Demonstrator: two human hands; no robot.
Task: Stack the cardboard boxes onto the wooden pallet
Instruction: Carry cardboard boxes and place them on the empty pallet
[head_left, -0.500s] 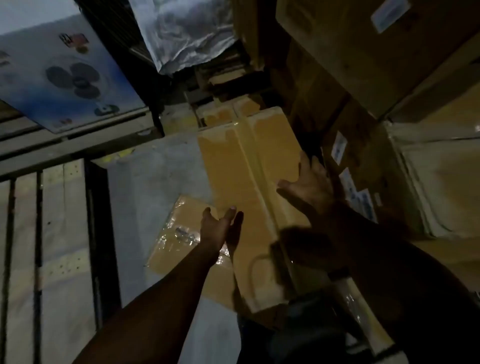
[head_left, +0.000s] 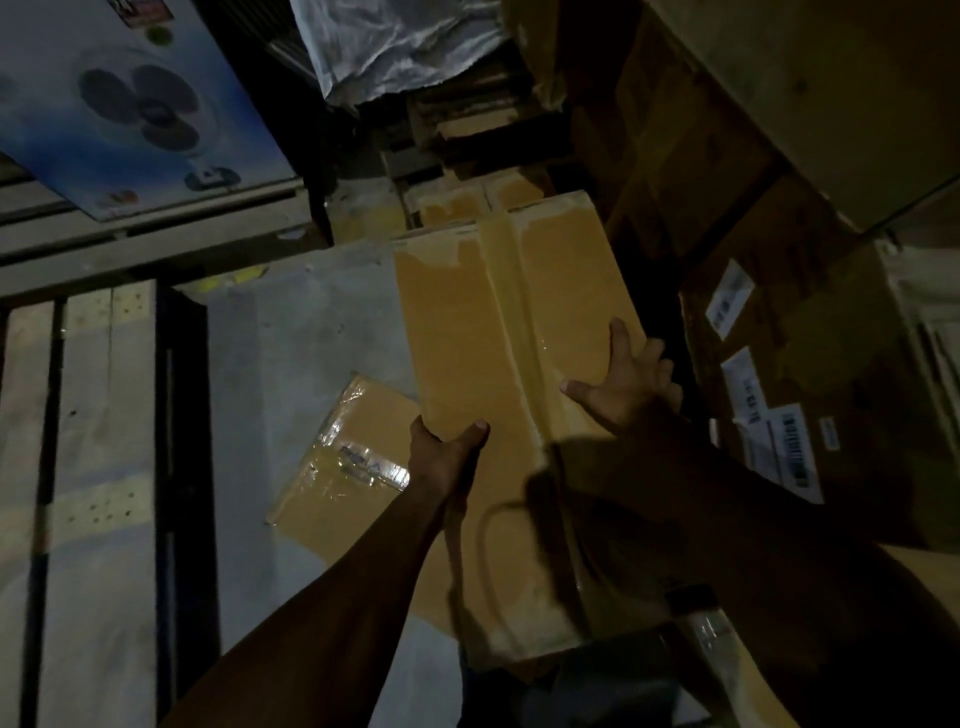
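Left hand (head_left: 448, 446) grips the near-left edge of the long cardboard box (head_left: 467, 343), thumb on top, fingers curled under. Right hand (head_left: 626, 387) is on the box's right side, thumb and fingers spread over the top face and the right edge. Hands sit well apart, one on each side of the box.

The box is long and tan, with a clear tape strip (head_left: 511, 322) running down its length. Its near end is toward the person and its far end points to the stacks at the back. Cannot tell whether it is lifted or resting on something.

Under its left edge a smaller flat box (head_left: 337, 467) lies on the floor, wrapped in glossy tape with a printed label.

The floor (head_left: 291, 338) is bare grey concrete, dusty and scuffed. The wooden pallet (head_left: 98, 467) lies on it to the left: pale slats with dark gaps and nail heads showing. No boxes are on the visible part.

Upper left, a blue printed box (head_left: 119, 104) with a fan picture rests on boards. Top centre, a crumpled plastic sheet (head_left: 400, 41) hangs over dark shelving. The right side is walled with big brown cartons (head_left: 779, 130), several with white barcode labels (head_left: 795, 452).

The room is dim, with hard shadows from the arms across the box.
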